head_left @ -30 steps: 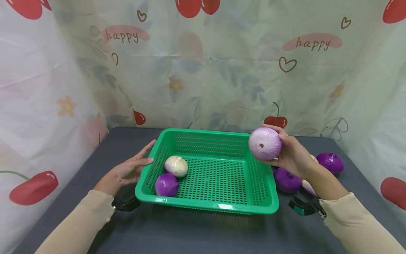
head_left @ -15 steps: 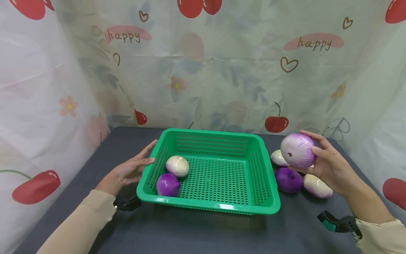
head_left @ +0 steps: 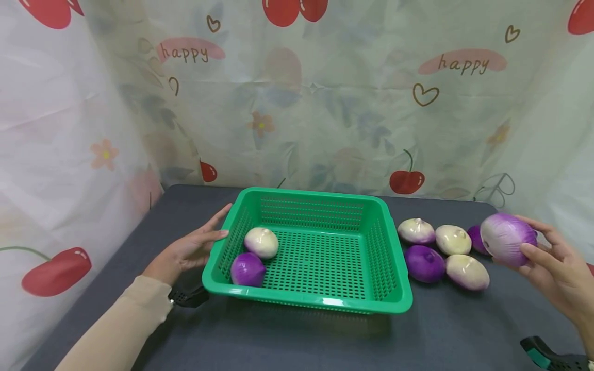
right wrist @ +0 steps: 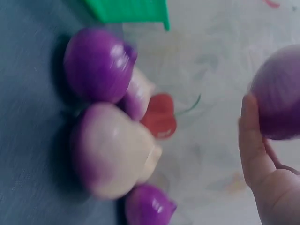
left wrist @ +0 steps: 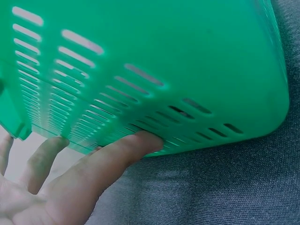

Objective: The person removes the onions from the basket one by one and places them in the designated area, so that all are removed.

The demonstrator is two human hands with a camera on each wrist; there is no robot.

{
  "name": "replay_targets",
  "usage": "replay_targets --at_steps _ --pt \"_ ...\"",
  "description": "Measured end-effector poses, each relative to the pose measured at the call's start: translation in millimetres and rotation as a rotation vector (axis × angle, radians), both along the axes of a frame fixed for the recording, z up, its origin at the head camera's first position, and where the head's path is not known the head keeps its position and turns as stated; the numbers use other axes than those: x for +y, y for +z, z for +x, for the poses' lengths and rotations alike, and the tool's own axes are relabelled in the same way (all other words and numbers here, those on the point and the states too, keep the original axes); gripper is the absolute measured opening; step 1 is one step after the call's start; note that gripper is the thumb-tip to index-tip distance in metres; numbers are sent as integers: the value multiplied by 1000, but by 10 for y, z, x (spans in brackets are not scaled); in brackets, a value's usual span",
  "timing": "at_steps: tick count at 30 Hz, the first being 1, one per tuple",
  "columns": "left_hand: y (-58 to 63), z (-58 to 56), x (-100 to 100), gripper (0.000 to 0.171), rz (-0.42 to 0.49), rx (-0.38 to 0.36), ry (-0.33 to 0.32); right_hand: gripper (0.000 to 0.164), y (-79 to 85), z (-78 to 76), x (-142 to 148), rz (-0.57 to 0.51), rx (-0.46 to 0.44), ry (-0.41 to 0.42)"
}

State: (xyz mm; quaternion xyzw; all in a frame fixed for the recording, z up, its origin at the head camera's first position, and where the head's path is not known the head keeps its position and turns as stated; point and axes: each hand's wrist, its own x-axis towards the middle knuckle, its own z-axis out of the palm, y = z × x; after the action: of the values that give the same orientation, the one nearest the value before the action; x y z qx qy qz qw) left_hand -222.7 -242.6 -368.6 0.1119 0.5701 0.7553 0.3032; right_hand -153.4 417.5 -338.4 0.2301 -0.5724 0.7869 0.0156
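My left hand (head_left: pixel 187 247) touches the outer left wall of a green plastic basket (head_left: pixel 306 301), its fingers straight. In the left wrist view, fingertips rest against the slotted wall (left wrist: pixel 225 70). Inside the basket's left part lie a whitish onion (head_left: pixel 261 242) and a purple onion (head_left: pixel 248 269), side by side. Far to the right, my right hand (head_left: pixel 559 270) grips a pale purple onion (head_left: pixel 508 238) between thumb and fingers. The right wrist view has this onion (right wrist: pixel 281 96) at its right edge, partly cut off.
Right of the basket, several onions sit grouped on the dark table (head_left: pixel 297 345): purple (head_left: pixel 424 263), whitish (head_left: pixel 467 272) (head_left: pixel 452 239) and white-purple (head_left: pixel 416 231). Another purple onion (head_left: pixel 476 238) is partly hidden behind the held one. A printed curtain (head_left: pixel 325 139) hangs behind the table.
My right hand has carried the pale purple onion from over the basket's right rim to the far right, past the grouped onions. The left hand and basket have stayed in place.
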Motion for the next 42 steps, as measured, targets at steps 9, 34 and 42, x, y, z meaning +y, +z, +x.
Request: replay_targets --at_steps 9,34,42 --pt "-6 -5 7 72 1 -4 8 68 -288 127 222 269 -108 -408" --pt "-16 -3 4 72 7 -8 9 95 -633 -4 533 1110 -411 -551" --pt "-13 -6 1 72 17 -12 7 96 -667 -47 536 1115 -402 -502"
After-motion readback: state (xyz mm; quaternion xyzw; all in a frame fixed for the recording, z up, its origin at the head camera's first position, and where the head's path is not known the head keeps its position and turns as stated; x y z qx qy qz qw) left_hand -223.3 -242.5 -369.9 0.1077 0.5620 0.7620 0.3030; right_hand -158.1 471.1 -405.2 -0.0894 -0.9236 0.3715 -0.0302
